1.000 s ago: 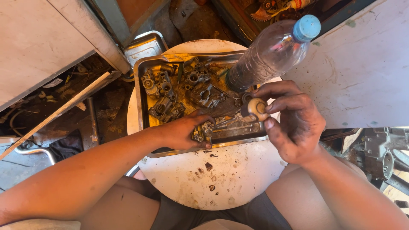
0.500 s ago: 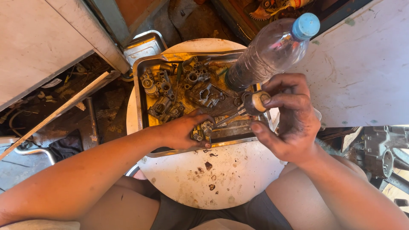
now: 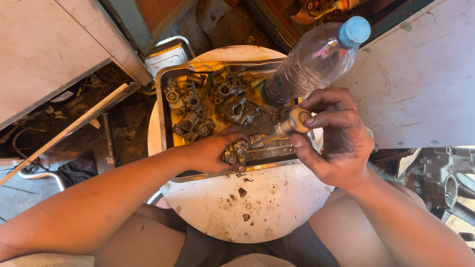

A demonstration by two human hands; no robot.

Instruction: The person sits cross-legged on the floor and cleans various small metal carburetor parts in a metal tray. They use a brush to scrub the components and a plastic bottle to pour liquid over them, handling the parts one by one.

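Your right hand [image 3: 336, 141] is clamped around the pale handle of a screwdriver [image 3: 293, 121], held just over the near right corner of the metal tray [image 3: 166, 113], its shaft slanting down toward the small metal part [image 3: 236, 151] that your left hand [image 3: 213, 153] pins with closed fingers against the tray's near edge. The tray (full of grimy carburettor parts [image 3: 208, 106] in yellowish liquid) sits on a round white bench [image 3: 247, 207], and a clear plastic bottle [image 3: 311, 62] with a blue cap stands at the tray's far right corner.
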